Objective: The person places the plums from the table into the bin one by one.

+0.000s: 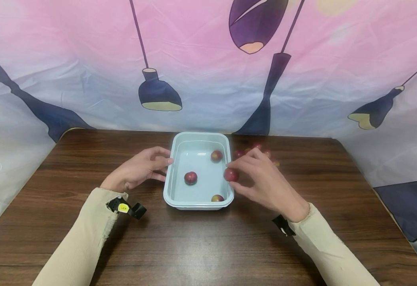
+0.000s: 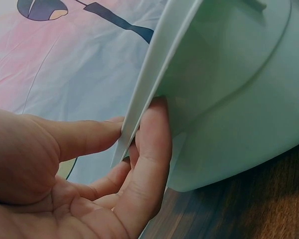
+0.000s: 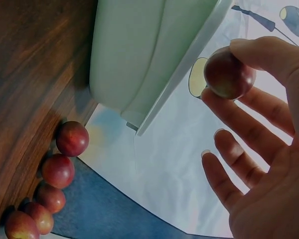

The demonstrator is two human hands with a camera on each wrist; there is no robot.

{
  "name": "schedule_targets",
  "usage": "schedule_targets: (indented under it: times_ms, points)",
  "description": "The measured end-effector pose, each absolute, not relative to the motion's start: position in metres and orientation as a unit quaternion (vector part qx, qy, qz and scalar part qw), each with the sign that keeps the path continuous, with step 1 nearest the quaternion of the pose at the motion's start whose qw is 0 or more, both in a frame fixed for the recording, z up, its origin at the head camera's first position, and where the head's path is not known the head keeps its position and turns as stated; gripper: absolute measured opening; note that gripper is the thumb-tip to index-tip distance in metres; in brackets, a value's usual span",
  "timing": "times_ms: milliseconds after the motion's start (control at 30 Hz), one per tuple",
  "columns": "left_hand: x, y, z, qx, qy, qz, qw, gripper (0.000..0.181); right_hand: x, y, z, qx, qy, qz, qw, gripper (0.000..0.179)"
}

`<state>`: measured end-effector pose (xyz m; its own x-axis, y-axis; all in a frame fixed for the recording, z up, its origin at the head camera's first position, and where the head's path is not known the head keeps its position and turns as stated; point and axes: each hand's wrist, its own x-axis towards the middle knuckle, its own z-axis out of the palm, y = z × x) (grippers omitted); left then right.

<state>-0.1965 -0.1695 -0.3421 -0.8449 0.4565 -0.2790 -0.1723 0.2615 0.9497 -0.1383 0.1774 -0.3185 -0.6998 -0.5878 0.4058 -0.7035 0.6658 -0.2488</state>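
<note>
A pale blue-green plastic tray (image 1: 197,206) stands on the table with three plums in it: one plum (image 1: 216,155) at the back right, another plum (image 1: 191,178) left of the middle, a third plum (image 1: 217,198) at the front right. My left hand (image 1: 145,167) pinches the tray's left rim (image 2: 139,99), thumb above and fingers curled beneath. Between thumb and fingertips my right hand (image 1: 260,178) holds a dark red plum (image 3: 229,73) at the tray's right rim. The other fingers of that hand are spread and hold nothing.
Several loose plums (image 3: 58,171) lie on the brown wooden table (image 1: 201,246) right of the tray, partly hidden behind my right hand in the head view. A printed cloth (image 1: 208,91) with lamp pictures hangs along the table's back edge.
</note>
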Motion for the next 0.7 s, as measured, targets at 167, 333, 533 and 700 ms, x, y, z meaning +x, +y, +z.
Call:
schedule_targets:
  times_ms: [167, 333, 533, 700]
  points:
    - [-0.1964, -0.1694, -0.3421, 0.095, 0.749, 0.601, 0.263, 0.056, -0.1379, 0.1763, -0.3203, 0.371, -0.895, 0.197, 0.148, 0.032]
    - [-0.1968, -0.1694, -0.3425, 0.093, 0.750, 0.600, 0.263, 0.055, -0.1374, 0.1761, -0.3213, 0.375, -0.894, 0.199, 0.144, 0.034]
    - [-0.1970, -0.1691, -0.3430, 0.092, 0.751, 0.599, 0.263, 0.054, -0.1381, 0.1770, -0.3222, 0.368, -0.897, 0.195, 0.147, 0.040]
    - [-0.1966, -0.1690, -0.3430, 0.094, 0.749, 0.601, 0.261, 0.053, -0.1399, 0.1780, -0.3231, 0.364, -0.900, 0.194, 0.144, 0.040]
